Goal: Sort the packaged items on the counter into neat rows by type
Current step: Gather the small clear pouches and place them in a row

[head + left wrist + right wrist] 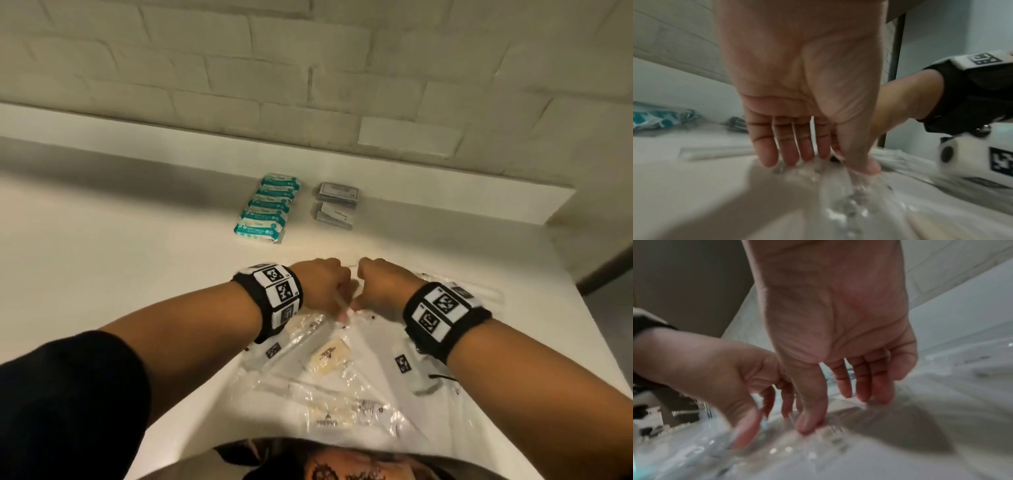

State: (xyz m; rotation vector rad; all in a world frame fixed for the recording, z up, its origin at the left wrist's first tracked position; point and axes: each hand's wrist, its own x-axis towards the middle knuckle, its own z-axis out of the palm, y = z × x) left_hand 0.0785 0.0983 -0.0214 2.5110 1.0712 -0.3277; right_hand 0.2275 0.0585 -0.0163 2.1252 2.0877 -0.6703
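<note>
My left hand (337,306) and right hand (359,301) meet over a clear plastic bag (359,383) at the counter's near middle. Both pinch its crumpled top edge, thumb against fingers, and the film tents up toward them. The left wrist view shows my left hand (838,160) with its thumb on the clear plastic bag (849,203). The right wrist view shows my right hand (834,408) with its thumb on the film (828,451). Inside the bag lie a cream packet (330,354) and other clear-wrapped items. A row of teal packets (267,209) and stacked grey packets (337,204) sit behind.
The white counter (137,257) ends at a raised ledge (205,144) under a brick wall. Its right edge (579,294) drops to the floor. A long clear-wrapped stick (715,151) lies just beyond my hands; another clear-wrapped item (479,291) lies right of them.
</note>
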